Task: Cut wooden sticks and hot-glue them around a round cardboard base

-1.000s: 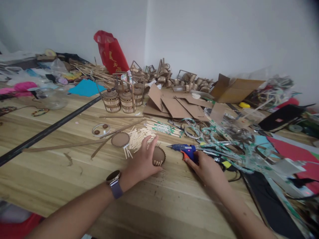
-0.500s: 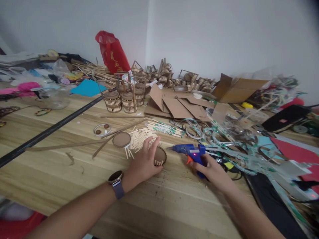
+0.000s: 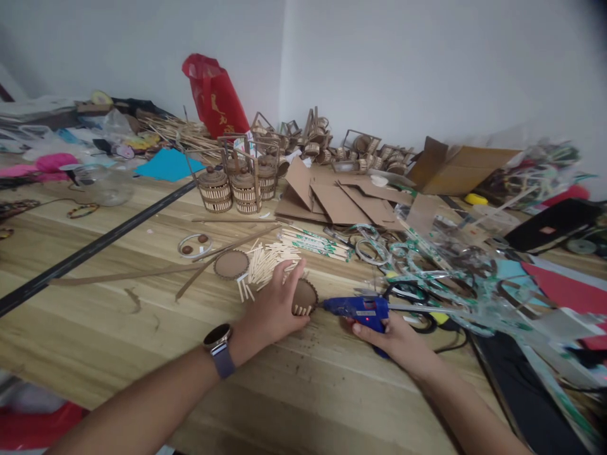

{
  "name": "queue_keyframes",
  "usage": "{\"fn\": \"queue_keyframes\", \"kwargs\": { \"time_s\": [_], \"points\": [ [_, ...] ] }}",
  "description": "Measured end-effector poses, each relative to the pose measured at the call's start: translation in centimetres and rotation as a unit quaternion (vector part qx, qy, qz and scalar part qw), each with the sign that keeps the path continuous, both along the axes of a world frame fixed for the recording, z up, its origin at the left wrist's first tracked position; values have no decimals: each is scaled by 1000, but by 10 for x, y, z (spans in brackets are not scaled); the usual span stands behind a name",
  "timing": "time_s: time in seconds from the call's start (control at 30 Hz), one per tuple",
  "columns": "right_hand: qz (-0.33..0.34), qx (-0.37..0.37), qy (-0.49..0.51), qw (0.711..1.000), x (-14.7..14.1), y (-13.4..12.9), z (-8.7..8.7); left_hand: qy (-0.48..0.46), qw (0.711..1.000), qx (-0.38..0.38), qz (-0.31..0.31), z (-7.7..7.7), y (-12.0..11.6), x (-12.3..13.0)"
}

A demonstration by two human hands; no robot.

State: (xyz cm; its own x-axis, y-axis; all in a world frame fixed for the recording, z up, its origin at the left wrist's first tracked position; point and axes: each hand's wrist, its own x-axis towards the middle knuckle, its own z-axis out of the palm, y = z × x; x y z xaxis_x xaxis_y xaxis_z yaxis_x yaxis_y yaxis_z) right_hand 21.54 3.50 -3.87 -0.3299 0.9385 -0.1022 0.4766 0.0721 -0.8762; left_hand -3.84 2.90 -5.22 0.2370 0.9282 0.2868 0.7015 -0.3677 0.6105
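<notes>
My left hand (image 3: 277, 303) grips the near left side of a round cardboard disc (image 3: 304, 294) with a ridged rim, thumb and fingers about its edge. Several short sticks stand along the disc's near edge. In my right hand (image 3: 396, 338) is a blue hot glue gun (image 3: 355, 308), its red light lit and its nozzle at the disc's right rim. A pile of short wooden sticks (image 3: 268, 262) lies just behind my left hand. Left of the pile rests a second cardboard disc (image 3: 231, 264), flat on the table.
Finished small stick baskets (image 3: 215, 189) with handles stand behind. Cardboard sheets (image 3: 336, 199) lie at the back centre, near an open carton (image 3: 462, 167). Plastic wrappers and cords (image 3: 427, 272) clutter the right. A white ring (image 3: 195, 245) with two brown beads and long cardboard strips (image 3: 128, 275) lie left.
The glue gun in my right hand has moved down and left, so its nozzle now meets the disc's rim. My left hand has stayed on the disc.
</notes>
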Motion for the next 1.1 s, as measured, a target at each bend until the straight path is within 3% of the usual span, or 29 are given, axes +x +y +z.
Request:
{"fn": "queue_keyframes", "kwargs": {
  "time_s": [0.33,1.1],
  "points": [
    [48,86,-73,992,0,0,-1,3,1000,6,-2,-1,0,0],
    [66,125,-129,981,-6,-6,4,12,1000,6,8,0,0,1]
  ]
}}
